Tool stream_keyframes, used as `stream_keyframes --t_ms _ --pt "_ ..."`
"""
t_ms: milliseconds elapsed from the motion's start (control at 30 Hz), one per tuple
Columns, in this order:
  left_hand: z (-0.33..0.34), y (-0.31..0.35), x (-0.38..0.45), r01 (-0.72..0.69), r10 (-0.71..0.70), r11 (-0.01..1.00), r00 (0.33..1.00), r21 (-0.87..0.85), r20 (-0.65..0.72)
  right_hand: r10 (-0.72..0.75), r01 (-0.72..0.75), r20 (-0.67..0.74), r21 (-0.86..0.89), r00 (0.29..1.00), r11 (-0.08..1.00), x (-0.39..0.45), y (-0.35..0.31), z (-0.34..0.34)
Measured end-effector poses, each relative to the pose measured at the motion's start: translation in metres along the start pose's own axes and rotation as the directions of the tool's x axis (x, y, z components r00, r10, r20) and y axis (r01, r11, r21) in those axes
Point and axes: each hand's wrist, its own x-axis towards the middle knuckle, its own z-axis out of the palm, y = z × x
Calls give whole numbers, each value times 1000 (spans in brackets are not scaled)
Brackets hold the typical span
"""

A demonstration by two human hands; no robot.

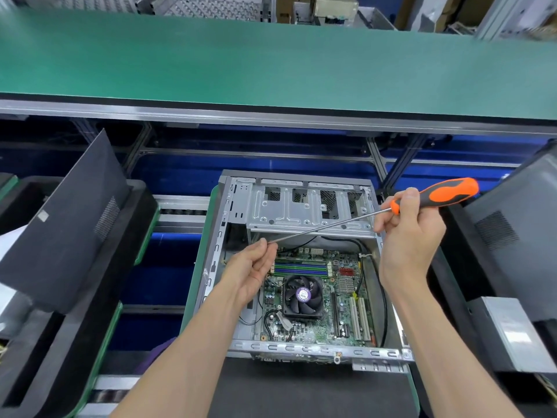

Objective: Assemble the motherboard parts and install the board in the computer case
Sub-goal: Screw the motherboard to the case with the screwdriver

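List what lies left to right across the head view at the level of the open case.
Leaning black panel → left hand at the screwdriver tip → CPU fan on the motherboard → right hand → orange screwdriver handle → grey case at right.

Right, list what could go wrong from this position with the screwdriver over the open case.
1. The left hand pinches the tip of the long screwdriver; a screw there, if any, could drop onto the motherboard below.
2. The right hand holds the tool near the handle only, so the long shaft may swing and scrape the drive cage or the fan.
3. Loose black cables near the board's right edge could snag.
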Motion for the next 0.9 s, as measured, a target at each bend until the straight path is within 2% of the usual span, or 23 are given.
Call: stream_keyframes --t_ms 367,600,767,900 --pt "-2 0 3 -5 5 999 1000 -38 -4 17 -17 10 14 1000 1000 1 4 0" --pt "-7 0 12 39 -38 993 999 -109 6 51 -51 26 2 998 999 -1 3 5" --pt "-5 -1 13 67 -65 996 997 -62 34 19 -17 77 -19 997 1000 2 -2 6" --pt "-3 -1 7 62 -66 996 995 58 78 -26 29 87 -37 996 999 5 -11 7"
